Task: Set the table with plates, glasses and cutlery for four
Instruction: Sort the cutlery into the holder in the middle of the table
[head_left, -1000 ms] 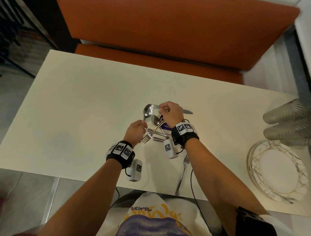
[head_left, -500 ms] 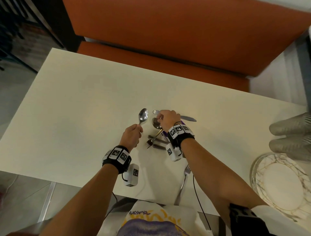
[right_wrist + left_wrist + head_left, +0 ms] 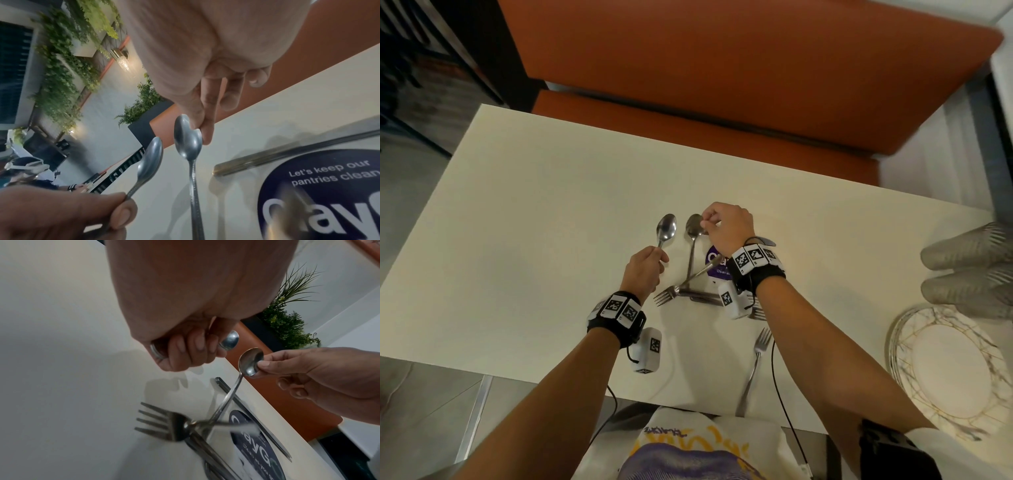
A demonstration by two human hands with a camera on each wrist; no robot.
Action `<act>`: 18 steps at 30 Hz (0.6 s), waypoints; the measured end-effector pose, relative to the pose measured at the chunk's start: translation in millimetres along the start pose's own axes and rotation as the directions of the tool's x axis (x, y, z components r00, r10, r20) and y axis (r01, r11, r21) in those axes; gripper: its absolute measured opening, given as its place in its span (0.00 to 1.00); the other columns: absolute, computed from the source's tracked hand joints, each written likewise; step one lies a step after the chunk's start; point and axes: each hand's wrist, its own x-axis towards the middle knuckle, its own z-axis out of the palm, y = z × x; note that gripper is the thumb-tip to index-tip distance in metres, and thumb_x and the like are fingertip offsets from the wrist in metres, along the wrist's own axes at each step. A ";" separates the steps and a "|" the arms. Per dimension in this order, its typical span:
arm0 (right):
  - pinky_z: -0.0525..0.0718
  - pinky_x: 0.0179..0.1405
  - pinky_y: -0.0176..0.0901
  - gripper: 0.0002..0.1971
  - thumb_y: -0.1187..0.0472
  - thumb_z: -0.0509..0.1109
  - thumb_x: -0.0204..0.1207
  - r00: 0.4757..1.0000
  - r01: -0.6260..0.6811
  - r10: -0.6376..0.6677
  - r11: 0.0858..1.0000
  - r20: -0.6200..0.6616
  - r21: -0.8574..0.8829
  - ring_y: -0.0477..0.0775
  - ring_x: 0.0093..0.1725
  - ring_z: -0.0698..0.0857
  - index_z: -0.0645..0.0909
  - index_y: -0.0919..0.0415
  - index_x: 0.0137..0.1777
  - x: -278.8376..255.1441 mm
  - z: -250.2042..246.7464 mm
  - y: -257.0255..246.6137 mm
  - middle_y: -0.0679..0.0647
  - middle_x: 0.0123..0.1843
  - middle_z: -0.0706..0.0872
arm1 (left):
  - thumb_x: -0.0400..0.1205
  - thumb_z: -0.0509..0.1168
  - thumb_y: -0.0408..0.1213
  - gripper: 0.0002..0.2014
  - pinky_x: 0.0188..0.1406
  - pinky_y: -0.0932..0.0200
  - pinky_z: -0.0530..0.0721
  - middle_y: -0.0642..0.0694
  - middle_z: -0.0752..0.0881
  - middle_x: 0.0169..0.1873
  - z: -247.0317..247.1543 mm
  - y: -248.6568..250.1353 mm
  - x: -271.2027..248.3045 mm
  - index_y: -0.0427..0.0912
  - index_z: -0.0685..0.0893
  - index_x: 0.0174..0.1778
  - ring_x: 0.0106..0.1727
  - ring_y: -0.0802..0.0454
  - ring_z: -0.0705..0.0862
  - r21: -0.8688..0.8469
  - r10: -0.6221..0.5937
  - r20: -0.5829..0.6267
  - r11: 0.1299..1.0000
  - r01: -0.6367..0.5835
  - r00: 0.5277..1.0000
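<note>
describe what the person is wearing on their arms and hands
Both forearms are bare. Each wrist carries a black band topped with white squares printed in black code patterns; the right one matches. A small white box with its own code mark hangs under the left wrist, another under the right, each trailing a thin black cable. A black strap sits near the right elbow. The left hand wears a silver ring.

two steel spoons (raised); forks crossed

Bare forearms, each with a black wristband bearing square black-and-white code tags and a white camera box below trailing a thin black cable; white shirt printed purple and yellow, lower centre.
</note>
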 end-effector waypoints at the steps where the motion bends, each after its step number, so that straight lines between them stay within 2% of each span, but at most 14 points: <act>1: 0.80 0.63 0.57 0.06 0.56 0.74 0.77 1.000 0.002 -0.002 1.000 -0.014 0.013 0.53 0.51 0.87 0.81 0.42 0.42 -1.2 -1.1 -0.9 0.42 0.39 0.91 | 0.86 0.58 0.39 0.12 0.23 0.60 0.68 0.49 0.78 0.31 -0.4 0.0 -0.6 0.43 0.84 0.41 0.27 0.52 0.71 -0.001 0.002 0.000 1.000 -0.002 1.000; 4: 0.78 0.59 0.48 0.04 0.56 0.74 0.77 0.997 -0.004 0.008 0.999 -0.082 0.048 0.50 0.49 0.88 0.83 0.44 0.43 -4.6 -5.2 -1.5 0.42 0.41 0.91 | 0.85 0.58 0.40 0.13 0.25 0.60 0.69 0.49 0.79 0.31 -0.7 1.2 -0.8 0.44 0.86 0.41 0.27 0.53 0.71 -0.016 -0.013 0.004 1.000 0.013 1.000; 6: 0.77 0.55 0.42 0.01 0.56 0.74 0.77 0.985 -0.007 0.022 0.996 -0.169 0.091 0.47 0.46 0.88 0.85 0.48 0.45 -8.6 -10.2 -0.6 0.42 0.41 0.91 | 0.84 0.58 0.39 0.13 0.26 0.60 0.69 0.49 0.79 0.31 0.0 2.9 -0.9 0.45 0.86 0.40 0.27 0.52 0.72 -0.032 -0.012 0.001 0.999 0.012 1.000; 7: 0.77 0.53 0.36 0.00 0.56 0.74 0.77 0.975 -0.010 0.036 0.993 -0.219 0.122 0.46 0.45 0.88 0.86 0.50 0.45 -11.4 -13.9 0.0 0.42 0.41 0.91 | 0.84 0.57 0.39 0.13 0.26 0.60 0.70 0.49 0.80 0.30 0.3 3.7 -0.6 0.45 0.86 0.39 0.28 0.51 0.73 -0.028 0.006 -0.005 1.000 -0.007 1.000; 9: 0.70 0.46 0.17 0.01 0.59 0.74 0.77 0.955 -0.023 0.078 0.982 -0.288 0.188 0.43 0.43 0.87 0.87 0.54 0.46 -18.9 -22.5 0.2 0.43 0.42 0.91 | 0.87 0.56 0.36 0.14 0.29 0.56 0.77 0.48 0.83 0.30 1.2 6.9 -0.3 0.43 0.85 0.40 0.30 0.48 0.78 -0.006 0.059 -0.006 0.998 -0.059 0.998; 10: 0.70 0.44 0.15 0.02 0.59 0.74 0.77 0.948 -0.035 0.101 0.975 -0.300 0.219 0.41 0.42 0.87 0.88 0.55 0.47 -23.4 -26.4 -0.3 0.43 0.42 0.91 | 0.88 0.56 0.35 0.14 0.32 0.53 0.82 0.45 0.86 0.32 2.2 9.4 -0.3 0.41 0.85 0.41 0.33 0.46 0.82 -0.008 0.072 0.004 0.997 -0.072 0.997; 11: 0.71 0.45 0.16 0.02 0.60 0.74 0.77 0.945 -0.050 0.124 0.969 -0.301 0.243 0.39 0.40 0.87 0.88 0.55 0.47 -27.9 -28.9 -1.0 0.42 0.41 0.90 | 0.89 0.55 0.34 0.15 0.37 0.49 0.86 0.42 0.88 0.36 3.6 12.1 -0.3 0.39 0.84 0.42 0.37 0.44 0.86 -0.024 0.074 0.017 0.997 -0.074 0.997; 13: 0.78 0.48 0.25 0.02 0.60 0.75 0.78 0.945 -0.080 0.162 0.957 -0.285 0.278 0.36 0.38 0.86 0.88 0.55 0.47 -35.3 -28.9 -2.3 0.41 0.39 0.89 | 0.90 0.54 0.33 0.15 0.44 0.45 0.90 0.35 0.91 0.42 7.8 19.4 -1.9 0.36 0.84 0.45 0.43 0.40 0.91 -0.065 0.071 0.054 0.996 -0.067 0.996; 16: 0.82 0.48 0.31 0.01 0.61 0.75 0.77 0.941 -0.129 0.219 0.937 -0.258 0.325 0.36 0.37 0.85 0.88 0.55 0.45 -43.8 -23.0 -4.8 0.41 0.37 0.88 | 0.92 0.53 0.35 0.15 0.40 0.45 0.91 0.30 0.92 0.44 17.1 30.8 -10.2 0.32 0.83 0.51 0.43 0.33 0.94 -0.105 0.052 0.173 0.994 -0.034 0.983; 18: 0.84 0.49 0.33 0.01 0.62 0.74 0.76 0.935 -0.151 0.248 0.924 -0.253 0.351 0.38 0.37 0.85 0.87 0.56 0.45 -48.9 -20.4 -5.9 0.42 0.37 0.88 | 0.92 0.54 0.38 0.15 0.33 0.48 0.87 0.33 0.91 0.41 23.8 34.2 -16.0 0.32 0.84 0.53 0.38 0.33 0.91 -0.101 0.043 0.263 0.995 -0.017 0.964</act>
